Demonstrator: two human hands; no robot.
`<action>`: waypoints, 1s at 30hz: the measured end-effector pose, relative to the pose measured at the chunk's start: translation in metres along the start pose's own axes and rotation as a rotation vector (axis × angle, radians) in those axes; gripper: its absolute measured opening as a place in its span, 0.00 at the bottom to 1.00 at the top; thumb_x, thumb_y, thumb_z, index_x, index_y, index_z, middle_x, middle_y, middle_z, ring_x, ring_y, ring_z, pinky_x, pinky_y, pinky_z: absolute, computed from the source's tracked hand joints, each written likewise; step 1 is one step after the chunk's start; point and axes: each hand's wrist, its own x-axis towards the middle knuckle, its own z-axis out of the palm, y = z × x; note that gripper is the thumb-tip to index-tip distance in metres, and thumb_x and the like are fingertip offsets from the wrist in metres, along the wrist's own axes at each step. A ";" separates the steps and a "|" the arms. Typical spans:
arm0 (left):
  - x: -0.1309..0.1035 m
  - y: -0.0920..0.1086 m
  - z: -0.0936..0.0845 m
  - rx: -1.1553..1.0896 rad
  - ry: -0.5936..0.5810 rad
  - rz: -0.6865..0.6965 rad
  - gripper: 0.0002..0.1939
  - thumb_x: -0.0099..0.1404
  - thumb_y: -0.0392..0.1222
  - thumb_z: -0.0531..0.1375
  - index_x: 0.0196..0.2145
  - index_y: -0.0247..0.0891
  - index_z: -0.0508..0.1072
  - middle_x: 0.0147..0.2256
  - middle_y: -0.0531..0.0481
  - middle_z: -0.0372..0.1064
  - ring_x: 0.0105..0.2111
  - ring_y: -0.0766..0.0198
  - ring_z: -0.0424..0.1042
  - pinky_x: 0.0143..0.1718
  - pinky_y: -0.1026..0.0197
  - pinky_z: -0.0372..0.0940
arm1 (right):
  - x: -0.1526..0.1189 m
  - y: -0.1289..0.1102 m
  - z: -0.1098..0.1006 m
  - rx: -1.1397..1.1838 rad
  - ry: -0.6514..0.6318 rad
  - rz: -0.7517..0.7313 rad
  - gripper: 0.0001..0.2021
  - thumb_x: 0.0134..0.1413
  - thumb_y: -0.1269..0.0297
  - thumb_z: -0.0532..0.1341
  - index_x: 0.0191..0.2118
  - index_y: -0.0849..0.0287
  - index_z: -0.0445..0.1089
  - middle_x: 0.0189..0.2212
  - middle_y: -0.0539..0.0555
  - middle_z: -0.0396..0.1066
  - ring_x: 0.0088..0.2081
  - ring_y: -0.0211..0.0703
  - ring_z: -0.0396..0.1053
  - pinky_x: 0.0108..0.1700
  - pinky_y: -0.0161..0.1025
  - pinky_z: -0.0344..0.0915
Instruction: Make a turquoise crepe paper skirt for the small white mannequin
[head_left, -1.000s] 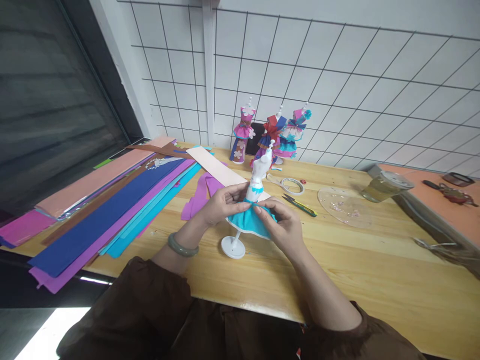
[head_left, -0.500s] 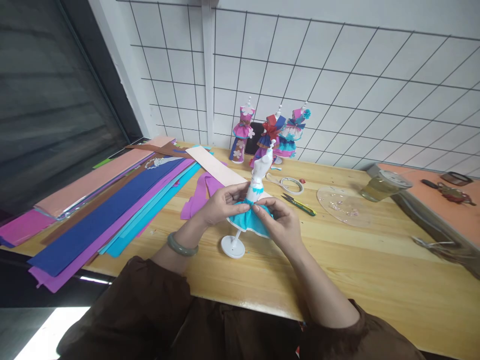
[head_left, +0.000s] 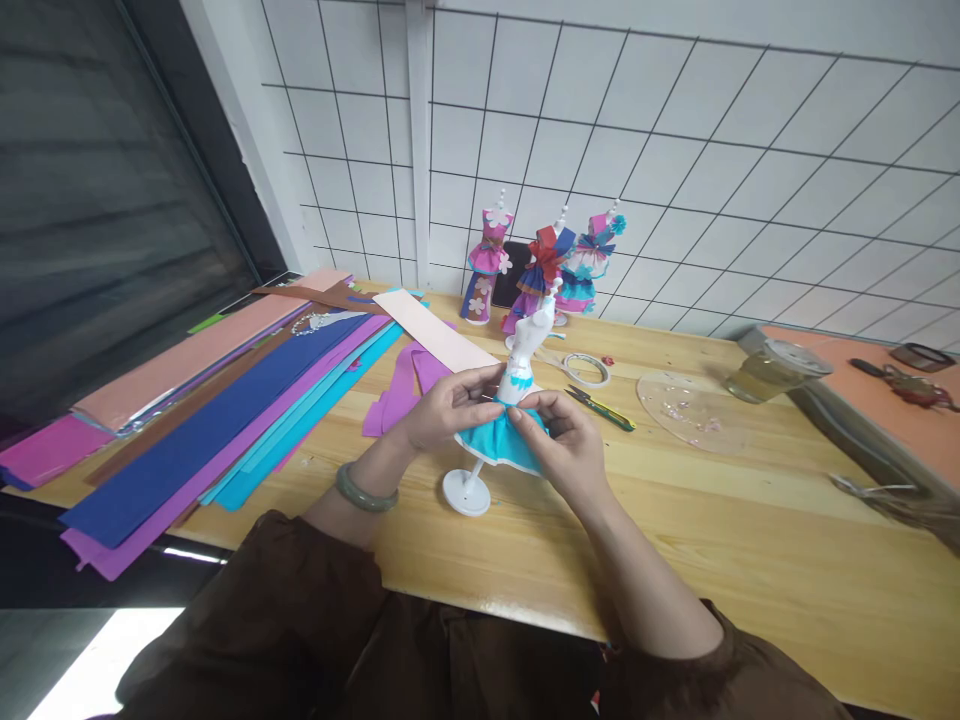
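In front of me a small white mannequin (head_left: 531,335) leans to the right on its thin stand, whose round base (head_left: 466,492) is near the table's front edge. A turquoise paper skirt (head_left: 495,440) with a pale hem hangs about its lower part, and a bit of turquoise shows higher on the body. My left hand (head_left: 450,408) pinches the skirt's top edge from the left. From the right, my right hand (head_left: 566,440) pinches the same edge with thumb and fingers. The back of the skirt is hidden.
Long coloured paper strips (head_left: 217,430) lie at the left, with purple paper (head_left: 401,395) beside my left hand. Yellow-green thread snips (head_left: 604,408), a tape roll (head_left: 587,370), a clear dish of beads (head_left: 686,410) and a glass cup (head_left: 776,370) are rightward. Dressed mannequins (head_left: 487,265) stand behind.
The mannequin's upper body tips slightly further right. Both hands keep their pinch on the skirt's top edge, with only small finger shifts.
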 end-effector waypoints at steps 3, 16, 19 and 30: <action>0.000 0.000 0.004 0.029 0.051 0.005 0.29 0.53 0.40 0.66 0.52 0.36 0.68 0.51 0.40 0.67 0.53 0.49 0.65 0.52 0.52 0.60 | 0.000 0.001 0.001 0.005 0.001 -0.022 0.07 0.50 0.59 0.63 0.32 0.56 0.68 0.29 0.51 0.71 0.30 0.40 0.68 0.32 0.38 0.65; 0.006 -0.003 0.002 -0.051 0.346 -0.051 0.26 0.50 0.42 0.68 0.46 0.33 0.71 0.47 0.41 0.71 0.46 0.54 0.70 0.45 0.57 0.64 | 0.003 0.004 -0.006 -0.476 0.039 -0.534 0.17 0.50 0.60 0.63 0.46 0.56 0.63 0.45 0.60 0.67 0.48 0.52 0.64 0.48 0.52 0.61; 0.008 -0.004 0.000 -0.119 0.451 -0.086 0.25 0.48 0.43 0.68 0.44 0.33 0.72 0.41 0.44 0.73 0.40 0.59 0.72 0.40 0.60 0.65 | 0.002 0.004 -0.006 -0.618 -0.041 -0.704 0.21 0.48 0.60 0.64 0.49 0.55 0.62 0.45 0.61 0.66 0.48 0.54 0.63 0.47 0.53 0.60; 0.009 -0.009 0.002 -0.123 0.418 -0.185 0.27 0.47 0.43 0.69 0.44 0.31 0.70 0.36 0.44 0.73 0.33 0.63 0.72 0.36 0.61 0.65 | -0.002 0.002 -0.003 -0.780 -0.043 -0.954 0.09 0.53 0.76 0.58 0.39 0.57 0.68 0.29 0.54 0.67 0.31 0.41 0.60 0.33 0.40 0.56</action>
